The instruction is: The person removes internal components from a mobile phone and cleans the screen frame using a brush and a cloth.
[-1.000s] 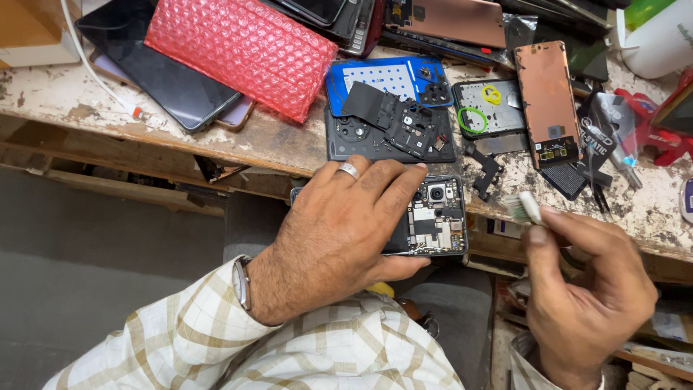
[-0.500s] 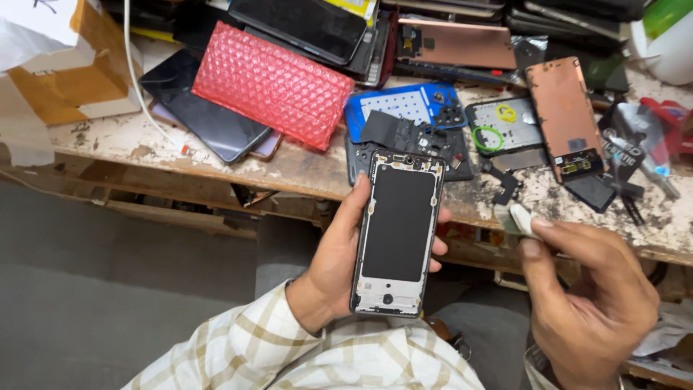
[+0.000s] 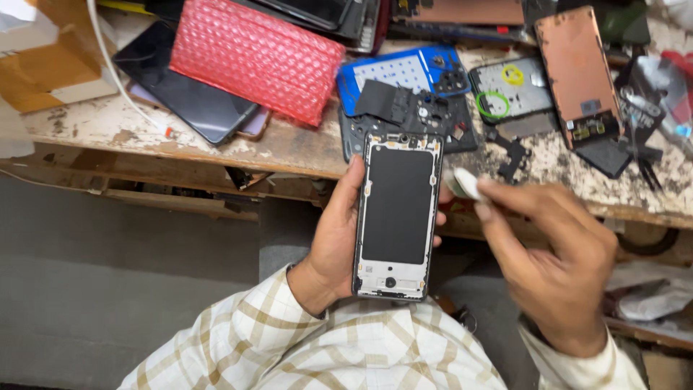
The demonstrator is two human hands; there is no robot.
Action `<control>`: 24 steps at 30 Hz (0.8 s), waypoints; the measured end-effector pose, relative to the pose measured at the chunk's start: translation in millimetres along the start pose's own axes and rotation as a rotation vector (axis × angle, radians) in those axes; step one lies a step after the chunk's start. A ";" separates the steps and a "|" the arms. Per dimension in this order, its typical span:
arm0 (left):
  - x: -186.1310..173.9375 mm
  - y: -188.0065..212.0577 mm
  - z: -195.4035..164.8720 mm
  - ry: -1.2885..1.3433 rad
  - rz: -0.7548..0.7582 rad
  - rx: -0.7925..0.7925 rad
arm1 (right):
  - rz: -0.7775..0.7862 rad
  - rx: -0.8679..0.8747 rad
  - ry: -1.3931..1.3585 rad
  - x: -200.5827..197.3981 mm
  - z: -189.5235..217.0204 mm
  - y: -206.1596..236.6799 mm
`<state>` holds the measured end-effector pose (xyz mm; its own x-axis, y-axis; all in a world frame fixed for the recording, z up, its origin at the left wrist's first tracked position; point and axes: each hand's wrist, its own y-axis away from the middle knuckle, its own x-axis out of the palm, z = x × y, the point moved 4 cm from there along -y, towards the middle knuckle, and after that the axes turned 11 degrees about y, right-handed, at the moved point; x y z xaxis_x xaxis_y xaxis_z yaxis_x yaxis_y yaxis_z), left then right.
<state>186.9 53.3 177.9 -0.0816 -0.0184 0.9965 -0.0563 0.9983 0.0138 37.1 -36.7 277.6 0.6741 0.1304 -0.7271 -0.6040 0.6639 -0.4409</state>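
From the head camera, the left hand (image 3: 333,242) holds an opened phone frame (image 3: 397,215) upright in front of the body, just short of the workbench (image 3: 216,141) edge; its thumb lies along the frame's left side and the fingertips curl round the right side, so the fingers are clamped on it; the frame shows a black inner panel with a pale border; the right hand (image 3: 556,263) hovers just right of the frame, thumb and forefinger pinched together on a small whitish piece (image 3: 465,184), blurred, near the frame's upper right edge, whether touching it cannot be told; on the bench lie a red bubble-wrap pouch (image 3: 256,58), a dark phone (image 3: 188,90) beside it, a blue tray (image 3: 401,72), a copper-coloured display panel (image 3: 576,72), and loose black parts (image 3: 411,108) just beyond the frame's top; checked shirt sleeves (image 3: 238,339) fill the bottom.
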 end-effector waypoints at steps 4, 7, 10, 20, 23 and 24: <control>-2.9 -1.9 -0.4 -0.002 0.006 -0.003 | 0.035 -0.193 0.047 9.9 -5.0 -4.2; -2.0 -5.0 -9.9 0.004 0.021 0.049 | 0.126 -0.369 0.041 9.7 1.5 6.1; 1.8 -6.2 -22.1 0.015 0.066 0.093 | 0.290 -0.418 -0.059 8.9 9.7 21.7; 5.0 -18.4 -23.7 0.039 0.180 0.162 | 0.389 -0.425 -0.058 8.6 1.2 33.2; 6.0 -19.0 -27.8 0.002 0.184 0.269 | 0.256 -0.265 -0.009 -0.9 -12.7 38.0; 6.1 -19.0 -27.3 -0.009 0.169 0.304 | 0.230 -0.210 0.019 -2.9 -15.3 41.2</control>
<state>214.7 35.7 186.0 -0.1235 0.1439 0.9819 -0.3347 0.9254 -0.1777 3.8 -21.0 253.5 0.5031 0.2444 -0.8290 -0.8154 0.4521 -0.3616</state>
